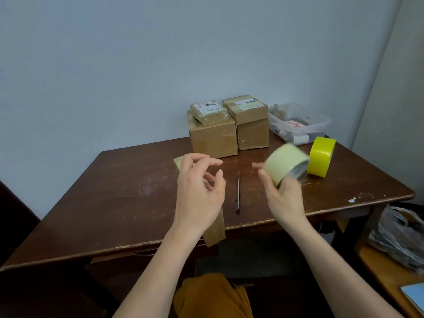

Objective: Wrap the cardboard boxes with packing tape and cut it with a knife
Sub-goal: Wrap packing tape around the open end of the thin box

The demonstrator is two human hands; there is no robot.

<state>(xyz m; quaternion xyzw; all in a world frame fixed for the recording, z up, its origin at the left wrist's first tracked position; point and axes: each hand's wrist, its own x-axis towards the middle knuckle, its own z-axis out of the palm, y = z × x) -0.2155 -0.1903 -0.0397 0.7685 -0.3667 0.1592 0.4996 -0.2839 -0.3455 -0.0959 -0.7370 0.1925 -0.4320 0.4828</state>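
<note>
Gripping the pale roll of packing tape (285, 165), our right hand (283, 198) holds it above the desk (114, 203), blurred. Our left hand (198, 191) hovers with loosely curled fingers holding nothing, over a long cardboard box (214, 230) lying at the desk's near edge. We judge we are at the start: finding the tape's free end. Next we must peel it and press it onto the box; the knife (238, 193) lies between our hands.

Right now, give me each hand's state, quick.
Left hand: open, fingers loosely curled, holding nothing, above the box.
Right hand: grips the pale tape roll.
</note>
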